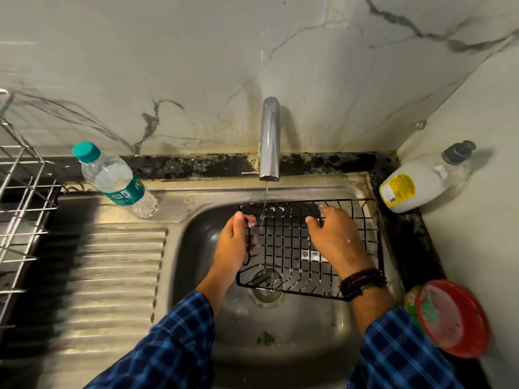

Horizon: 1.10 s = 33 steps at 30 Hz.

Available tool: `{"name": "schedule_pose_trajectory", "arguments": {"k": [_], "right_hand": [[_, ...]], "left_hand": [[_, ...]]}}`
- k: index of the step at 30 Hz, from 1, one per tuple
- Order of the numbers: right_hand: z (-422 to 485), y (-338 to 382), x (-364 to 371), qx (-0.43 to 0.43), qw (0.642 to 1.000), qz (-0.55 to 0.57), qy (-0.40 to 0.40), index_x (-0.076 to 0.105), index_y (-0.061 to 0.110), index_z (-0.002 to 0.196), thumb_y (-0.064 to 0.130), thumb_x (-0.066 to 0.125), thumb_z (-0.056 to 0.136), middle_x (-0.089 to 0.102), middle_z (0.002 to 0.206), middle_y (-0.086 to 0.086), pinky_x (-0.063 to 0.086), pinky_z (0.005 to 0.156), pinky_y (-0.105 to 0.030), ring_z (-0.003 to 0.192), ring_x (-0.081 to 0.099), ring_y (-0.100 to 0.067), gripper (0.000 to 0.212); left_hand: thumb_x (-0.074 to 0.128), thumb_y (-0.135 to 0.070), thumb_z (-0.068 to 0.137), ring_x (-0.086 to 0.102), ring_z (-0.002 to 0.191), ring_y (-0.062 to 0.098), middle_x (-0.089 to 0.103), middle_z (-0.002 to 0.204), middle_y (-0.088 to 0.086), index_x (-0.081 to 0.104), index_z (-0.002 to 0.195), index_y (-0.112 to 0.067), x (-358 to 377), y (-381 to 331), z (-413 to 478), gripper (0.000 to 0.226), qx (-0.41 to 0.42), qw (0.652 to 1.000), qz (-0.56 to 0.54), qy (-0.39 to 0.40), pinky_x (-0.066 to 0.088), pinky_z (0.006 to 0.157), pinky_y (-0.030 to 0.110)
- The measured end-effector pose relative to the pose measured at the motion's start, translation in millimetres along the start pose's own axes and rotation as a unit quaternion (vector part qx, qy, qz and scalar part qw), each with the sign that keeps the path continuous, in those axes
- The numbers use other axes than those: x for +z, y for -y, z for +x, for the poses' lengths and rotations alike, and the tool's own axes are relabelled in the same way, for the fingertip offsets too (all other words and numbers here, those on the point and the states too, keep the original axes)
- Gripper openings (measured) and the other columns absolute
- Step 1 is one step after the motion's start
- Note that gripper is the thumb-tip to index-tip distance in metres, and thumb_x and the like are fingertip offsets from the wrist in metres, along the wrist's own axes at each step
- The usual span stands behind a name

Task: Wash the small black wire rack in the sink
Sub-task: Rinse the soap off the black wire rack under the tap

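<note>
Left hand [233, 244] grips the left rim of the small black wire rack [283, 242] under the tap [269, 136], over the sink [191, 254]; right hand [335, 237] rests spread on its wires

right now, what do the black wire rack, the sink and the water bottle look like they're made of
The wire rack: thin rigid rods in a grid, likely metal wire with a matte black coating. The sink: stainless steel, it seems, by its dull grey brushed sheen and pressed ribbed drainboard. The bottle: clear thin plastic, see-through, with a teal cap.
</note>
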State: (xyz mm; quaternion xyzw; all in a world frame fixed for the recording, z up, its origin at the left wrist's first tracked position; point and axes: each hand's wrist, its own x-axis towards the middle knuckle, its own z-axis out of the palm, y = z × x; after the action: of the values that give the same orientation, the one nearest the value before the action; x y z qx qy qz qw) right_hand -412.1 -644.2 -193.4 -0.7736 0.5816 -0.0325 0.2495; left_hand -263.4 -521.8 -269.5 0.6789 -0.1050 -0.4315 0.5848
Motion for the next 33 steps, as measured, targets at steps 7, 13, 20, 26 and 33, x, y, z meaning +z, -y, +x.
{"name": "schedule_pose_trajectory", "arguments": {"k": [7, 13, 20, 26, 33], "right_hand": [[-24.5, 4.8, 4.8, -0.050, 0.997, 0.001, -0.066, 0.063, 0.010, 0.115, 0.034, 0.058, 0.094, 0.065, 0.106, -0.010, 0.050, 0.083, -0.036, 0.106, 0.059, -0.032, 0.032], [-44.7, 6.9, 2.5, -0.063, 0.995, 0.030, -0.071, 0.066, 0.004, 0.113, 0.032, 0.059, 0.096, 0.066, 0.111, -0.013, 0.045, 0.085, -0.030, 0.111, 0.059, -0.029, 0.034], [-53.5, 8.3, -1.7, -0.050, 0.994, 0.022, -0.094, 0.061, 0.008, 0.085, 0.031, 0.058, 0.097, 0.052, 0.073, -0.001, 0.035, 0.061, -0.028, 0.068, 0.052, -0.023, 0.025], [-40.9, 9.4, -0.3, -0.061, 0.989, 0.052, -0.124, 0.063, 0.007, 0.095, 0.030, 0.057, 0.096, 0.061, 0.086, -0.006, 0.040, 0.069, -0.028, 0.081, 0.059, -0.024, 0.024], [-50.1, 10.8, 22.2, -0.120, 0.979, 0.114, -0.118, 0.047, 0.004, 0.145, 0.015, 0.051, 0.098, 0.045, 0.149, -0.022, 0.028, 0.115, -0.043, 0.139, 0.039, -0.039, 0.048]], "left_hand": [[0.063, -0.030, 0.098, 0.069, 0.091, 0.013, 0.073, 0.101, -0.007, 0.063, 0.119, -0.021, -6.2, -13.5, 3.4, 0.023, 0.110, 0.934, 0.325, -0.101, 0.055, 0.076, 0.026], [0.067, -0.042, 0.093, 0.069, 0.094, 0.018, 0.071, 0.103, -0.005, 0.057, 0.110, -0.026, 5.5, -20.9, 4.9, 0.026, 0.071, 0.914, 0.363, -0.165, 0.059, 0.083, 0.040], [0.062, -0.007, 0.093, 0.041, 0.140, 0.030, 0.024, 0.160, 0.011, 0.023, 0.157, -0.015, -7.6, 3.5, -3.9, 0.075, 0.105, 0.928, 0.358, -0.021, 0.031, 0.119, 0.034], [0.058, -0.008, 0.092, 0.062, 0.108, 0.020, 0.060, 0.128, -0.001, 0.063, 0.129, -0.022, -5.4, 13.5, -28.0, 0.040, 0.352, 0.776, 0.524, -0.010, 0.056, 0.088, 0.037], [0.045, -0.023, 0.107, 0.062, 0.116, 0.022, 0.069, 0.114, 0.005, 0.055, 0.138, -0.009, 14.4, -30.5, -9.6, 0.036, -0.137, 0.934, -0.329, 0.003, 0.042, 0.112, 0.041]]}}
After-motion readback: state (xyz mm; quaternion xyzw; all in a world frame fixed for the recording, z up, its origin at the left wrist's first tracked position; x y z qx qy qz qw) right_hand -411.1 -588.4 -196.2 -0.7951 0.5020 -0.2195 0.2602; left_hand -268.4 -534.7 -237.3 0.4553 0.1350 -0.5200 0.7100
